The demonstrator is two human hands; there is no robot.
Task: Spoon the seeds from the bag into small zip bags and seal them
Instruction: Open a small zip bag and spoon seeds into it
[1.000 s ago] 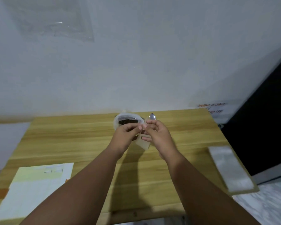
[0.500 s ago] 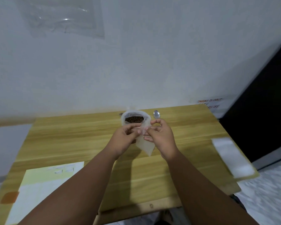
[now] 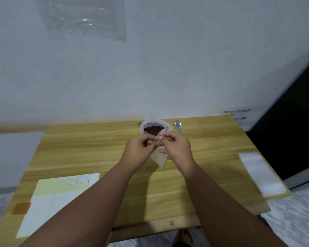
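Note:
Over the middle of the wooden table (image 3: 96,154), my left hand (image 3: 138,152) and my right hand (image 3: 177,150) meet and both pinch the top edge of a small clear zip bag (image 3: 159,158), which hangs tilted below my fingers. Just behind my hands stands the open seed bag (image 3: 154,128) with dark brown seeds showing inside. A metal spoon (image 3: 178,126) lies on the table right of the seed bag, untouched. Whether the small bag holds seeds I cannot tell.
A stack of flat white zip bags (image 3: 260,173) lies near the table's right edge. A yellow and white label sheet (image 3: 52,198) lies at the front left, with an orange patch (image 3: 21,207) beside it. The white wall rises just behind the table.
My fingertips have shifted a little along the small bag's top edge, and the bag now hangs slightly lower. The camera has tipped, so the table sits lower in view.

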